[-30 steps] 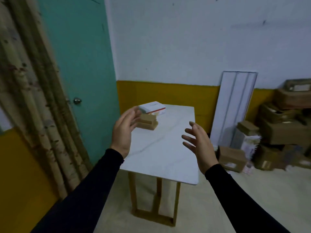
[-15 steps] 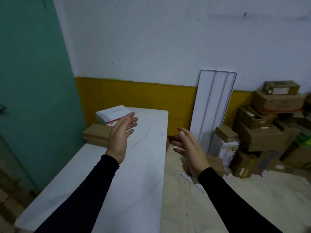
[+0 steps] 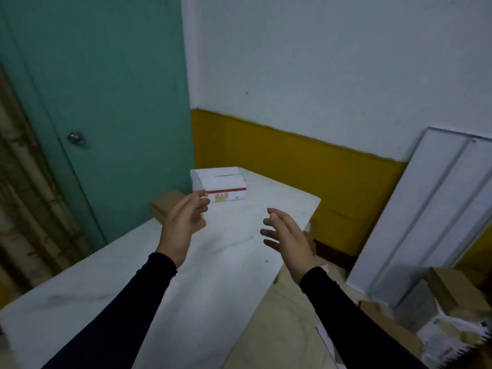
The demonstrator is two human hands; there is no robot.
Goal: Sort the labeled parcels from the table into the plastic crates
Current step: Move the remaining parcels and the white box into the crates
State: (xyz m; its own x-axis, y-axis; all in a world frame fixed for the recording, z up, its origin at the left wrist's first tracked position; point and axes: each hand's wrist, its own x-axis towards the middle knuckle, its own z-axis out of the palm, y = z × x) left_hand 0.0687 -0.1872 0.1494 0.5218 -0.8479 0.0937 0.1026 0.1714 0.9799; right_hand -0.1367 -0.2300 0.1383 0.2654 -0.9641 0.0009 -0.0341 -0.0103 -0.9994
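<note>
Both hands up over white table (image 3: 202,302), nothing held. Left hand (image 3: 183,225) raised, fingers loosely spread and slightly bent, palm facing right, in front of brown parcel (image 3: 166,206) and partly hiding it; contact with parcel not clear. Right hand (image 3: 286,237) raised near table's right edge, fingers spread and relaxed, palm facing left, apart from any parcel. Black sleeves (image 3: 354,315) on both arms. White parcel (image 3: 218,183) with red stripe and label on its front side, at far end of table, just beyond left fingertips, not touched. Brown parcel flat on table at far left edge, just left of and nearer than white one; whether the two touch, cannot tell. Teal door (image 3: 101,107) with round knob (image 3: 76,137) behind table on left. Patterned curtain (image 3: 24,209) at far left. White wall with yellow band (image 3: 292,182) along the bottom. White panel (image 3: 426,217) leaning on wall at right. Cardboard boxes (image 3: 452,291) and white wrapped packages (image 3: 452,339) on floor lower right, blurred. No crates in view.
</note>
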